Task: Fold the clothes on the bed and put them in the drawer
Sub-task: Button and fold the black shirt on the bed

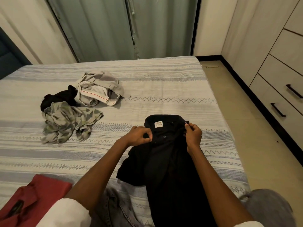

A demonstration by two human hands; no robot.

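A black button shirt [165, 161] lies lengthwise on the striped bed [164, 89], collar away from me, its white label showing. My left hand [139, 135] pinches the shirt's front edge near the collar on the left. My right hand [193, 134] pinches the collar edge on the right. A heap of unfolded clothes sits further left: a grey garment [100, 87], a black one [60, 97] and a camouflage-patterned one [68, 122]. A red shirt [32, 199] lies at the near left edge. Closed drawers [282, 102] with black handles stand at the right.
Grey denim [114, 208] lies under my left forearm at the bed's near edge. A strip of beige floor [242, 122] runs between bed and drawer unit. Green curtains [114, 27] hang behind the bed.
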